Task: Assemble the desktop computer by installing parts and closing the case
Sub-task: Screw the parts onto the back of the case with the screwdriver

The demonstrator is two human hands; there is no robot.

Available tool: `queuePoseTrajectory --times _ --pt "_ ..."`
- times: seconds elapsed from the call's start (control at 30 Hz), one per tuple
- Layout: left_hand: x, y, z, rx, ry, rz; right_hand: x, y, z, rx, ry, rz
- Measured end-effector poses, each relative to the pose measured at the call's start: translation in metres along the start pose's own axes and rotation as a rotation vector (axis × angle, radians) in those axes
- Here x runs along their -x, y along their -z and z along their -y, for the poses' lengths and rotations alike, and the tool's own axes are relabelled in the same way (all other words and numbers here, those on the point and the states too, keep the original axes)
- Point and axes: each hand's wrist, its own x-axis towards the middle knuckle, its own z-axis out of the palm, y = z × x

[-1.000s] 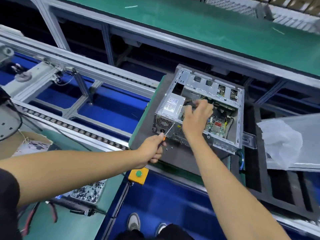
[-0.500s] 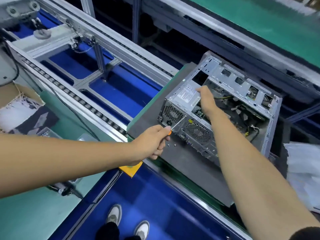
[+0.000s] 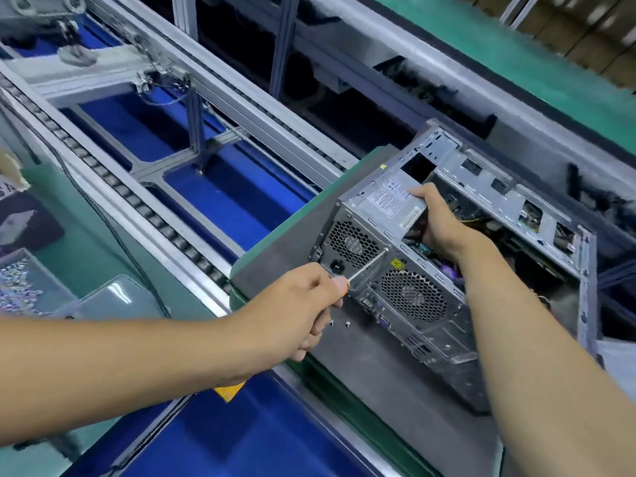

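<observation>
A: What's the biggest thing in front of the person?

B: The conveyor line (image 3: 192,215), a metal frame with roller chains running from far left to near right, blue panels showing beneath it. A green-edged grey pallet (image 3: 389,370) sits on it at centre right.

A: And the computer?

B: The open desktop case (image 3: 447,315) rests on that pallet, its rear panel with two honeycomb fan grilles turned toward the near left. The side is off, so cables and boards show inside.

A: What sits in its top corner?

B: The power supply (image 3: 385,201), a silver box with a label, in the far-left upper corner of the case.

A: The hands?

B: The right hand (image 3: 438,222) reaches in from the near right; its thumb lies across the label and the fingers curl under the power supply's inner edge, gripping it. The left hand (image 3: 303,304) comes from the near left, fingers wrapped around a screwdriver (image 3: 366,268) whose orange handle barely shows. The thin shaft's tip meets the rear panel beside the upper fan grille.

A: Anything smaller?

B: Two loose screws (image 3: 347,324) lie on the pallet just below the left hand's knuckles.
</observation>
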Motion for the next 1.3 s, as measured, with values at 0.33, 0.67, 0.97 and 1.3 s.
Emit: queuePoseTrajectory --times 0.33,0.67,0.97,1.3 --pt "0.007 -0.016 0.003 -0.073 -0.107 -0.123 -0.005 0.009 0.002 0.085 0.038 -0.019" --pt "0.007 -0.004 -0.013 -0.304 -0.138 -0.093 -0.004 0.01 0.005 0.025 0.027 -0.026" --pt "0.001 -0.013 0.01 -0.085 -0.143 -0.064 -0.003 0.009 0.01 0.027 -0.021 -0.002" --pt "-0.012 -0.02 0.01 0.074 0.074 -0.07 -0.005 0.009 0.007 0.048 0.013 -0.028"
